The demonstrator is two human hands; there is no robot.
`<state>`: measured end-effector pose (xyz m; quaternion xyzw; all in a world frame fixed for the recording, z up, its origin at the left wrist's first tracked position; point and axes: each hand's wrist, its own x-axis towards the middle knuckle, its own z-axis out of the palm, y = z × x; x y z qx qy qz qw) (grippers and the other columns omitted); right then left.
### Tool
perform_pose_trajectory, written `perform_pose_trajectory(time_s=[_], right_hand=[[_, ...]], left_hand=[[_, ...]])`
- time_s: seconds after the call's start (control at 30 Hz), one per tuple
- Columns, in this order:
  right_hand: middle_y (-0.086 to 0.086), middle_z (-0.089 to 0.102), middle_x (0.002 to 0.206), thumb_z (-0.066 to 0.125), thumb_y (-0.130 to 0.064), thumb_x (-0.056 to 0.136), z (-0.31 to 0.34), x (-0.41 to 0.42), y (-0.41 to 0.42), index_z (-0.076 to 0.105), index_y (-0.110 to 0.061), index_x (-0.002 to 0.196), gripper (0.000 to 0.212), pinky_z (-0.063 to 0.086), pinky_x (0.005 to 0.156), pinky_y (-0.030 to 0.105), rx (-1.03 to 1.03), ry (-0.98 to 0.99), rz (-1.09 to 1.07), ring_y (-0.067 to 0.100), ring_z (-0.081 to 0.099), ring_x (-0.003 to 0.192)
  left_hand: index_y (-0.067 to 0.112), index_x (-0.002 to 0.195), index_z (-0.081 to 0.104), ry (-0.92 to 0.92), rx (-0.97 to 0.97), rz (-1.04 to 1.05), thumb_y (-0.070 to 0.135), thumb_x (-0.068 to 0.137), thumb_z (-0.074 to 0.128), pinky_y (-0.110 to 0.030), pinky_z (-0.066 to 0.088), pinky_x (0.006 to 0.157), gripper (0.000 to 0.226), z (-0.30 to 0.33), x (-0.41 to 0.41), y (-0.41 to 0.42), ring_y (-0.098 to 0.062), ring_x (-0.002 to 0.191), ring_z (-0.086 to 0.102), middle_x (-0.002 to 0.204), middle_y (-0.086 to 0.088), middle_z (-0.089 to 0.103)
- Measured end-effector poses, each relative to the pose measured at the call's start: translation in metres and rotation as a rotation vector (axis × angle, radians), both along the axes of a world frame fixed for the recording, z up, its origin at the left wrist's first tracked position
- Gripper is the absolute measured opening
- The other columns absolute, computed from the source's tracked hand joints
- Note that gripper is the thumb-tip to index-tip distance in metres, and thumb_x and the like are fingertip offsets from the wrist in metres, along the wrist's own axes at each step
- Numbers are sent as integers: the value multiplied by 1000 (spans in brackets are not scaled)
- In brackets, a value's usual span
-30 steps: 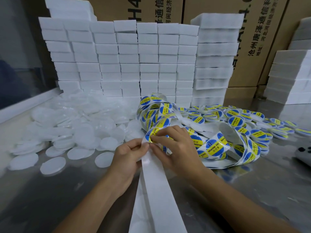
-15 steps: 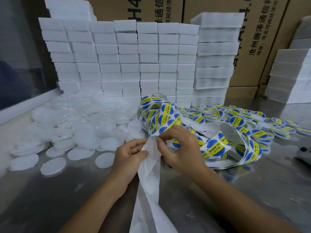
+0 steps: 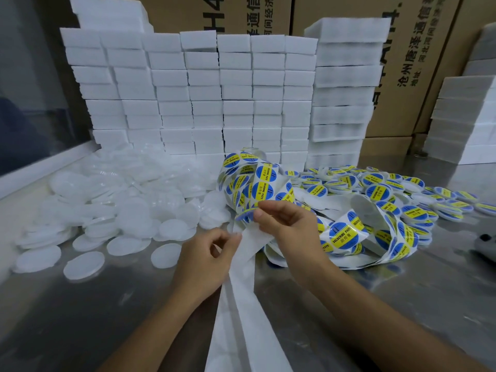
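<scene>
A long white backing strip (image 3: 241,304) runs from the bottom edge up to my hands, then carries round blue-and-yellow stickers (image 3: 345,236) in a tangled coil. My left hand (image 3: 206,261) pinches the bare strip's left edge between thumb and fingers. My right hand (image 3: 290,226) pinches a blue-and-yellow sticker (image 3: 245,216) at the strip's upper end, lifted partly off the backing. Plain white round lids (image 3: 83,264) lie heaped at the left. Lids with stickers on them (image 3: 413,210) are piled at the right.
The work surface is a shiny metal table (image 3: 80,318). Stacks of white foam blocks (image 3: 204,98) form a wall behind the lids, with more foam stacks (image 3: 467,122) at the right. Brown cardboard boxes (image 3: 418,63) stand behind. A dark grey object (image 3: 485,244) lies at the right edge.
My right hand has risen and pulled the sticker up off the backing. My left hand has slid down and left along the bare strip, which now bends between the hands.
</scene>
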<state>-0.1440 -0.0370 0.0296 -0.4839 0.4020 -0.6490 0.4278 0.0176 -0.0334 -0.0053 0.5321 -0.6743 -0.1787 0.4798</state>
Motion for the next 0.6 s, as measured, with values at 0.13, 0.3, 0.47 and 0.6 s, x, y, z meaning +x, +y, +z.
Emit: perform_pose_trajectory(time_s=[0.13, 0.3, 0.47, 0.6], right_hand=[[4, 77, 85, 73, 7, 80, -1, 0, 1, 77, -15, 92, 25, 57, 77, 21, 88, -68, 85, 13, 72, 80], [6, 77, 86, 71, 1, 83, 2, -3, 1, 80, -16, 83, 19, 57, 90, 33, 150, -173, 159, 17, 73, 86], [2, 76, 80, 71, -1, 84, 0, -2, 0, 74, -12, 94, 16, 60, 84, 35, 181, -185, 135, 8, 72, 76], [-1, 76, 78, 70, -1, 85, -1, -4, -2, 74, -16, 92, 17, 61, 80, 32, 185, -140, 119, 6, 71, 74]], left_hand=[[31, 84, 63, -516, 0, 361, 58, 92, 39, -34, 36, 72, 37, 7, 11, 3, -16, 84, 56, 85, 8, 60], [21, 111, 57, -730, 349, 502, 47, 90, 46, -43, 45, 89, 36, 11, 21, 6, -28, 112, 48, 115, -4, 51], [15, 105, 61, -586, 232, 376, 26, 94, 52, -33, 46, 79, 18, 7, 16, 2, -26, 104, 57, 109, -4, 58], [12, 86, 67, -524, 196, 325, 21, 92, 56, -29, 42, 72, 15, 6, 17, -2, -24, 95, 58, 101, -4, 56]])
